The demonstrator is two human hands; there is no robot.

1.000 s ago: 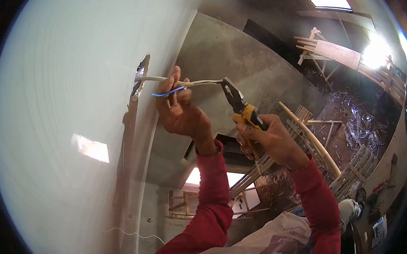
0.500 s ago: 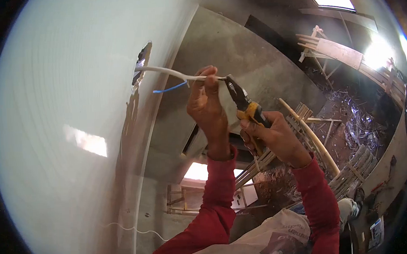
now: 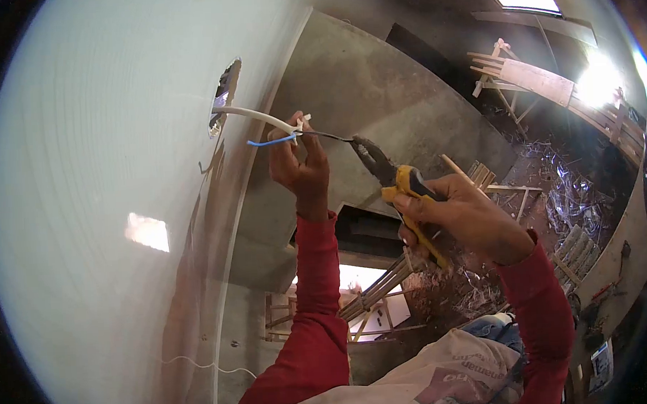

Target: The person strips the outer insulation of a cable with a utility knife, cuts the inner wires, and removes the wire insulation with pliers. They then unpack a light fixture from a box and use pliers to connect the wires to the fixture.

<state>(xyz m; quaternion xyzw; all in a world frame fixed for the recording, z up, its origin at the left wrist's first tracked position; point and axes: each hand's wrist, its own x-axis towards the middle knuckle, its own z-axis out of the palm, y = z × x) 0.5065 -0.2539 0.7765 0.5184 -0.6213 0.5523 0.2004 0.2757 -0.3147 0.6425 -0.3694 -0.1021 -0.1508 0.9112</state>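
Note:
A white cable (image 3: 256, 114) comes out of a ragged hole (image 3: 225, 96) in the glossy white panel. Near the cable's split end, my left hand (image 3: 300, 163) pinches its white sheath. A blue wire (image 3: 270, 141) sticks out to the left there, and a dark wire (image 3: 328, 135) runs right from the split. The pliers (image 3: 398, 181), with yellow and black handles, have their jaws on the dark wire's tip. Wrapped around those handles is my right hand (image 3: 468, 214), below and right of the left one.
The white panel (image 3: 118, 139) fills the left side. A grey wall (image 3: 361, 77) stands behind my hands. At the right are a wooden trestle (image 3: 535, 81), crumpled clear plastic (image 3: 576, 191) and slatted wood (image 3: 578, 252). A thin white wire (image 3: 230, 369) hangs lower left.
My left hand has shifted left along the cable, towards the hole. The pliers and right hand have moved right and down, and a longer stretch of dark wire now shows between the hands.

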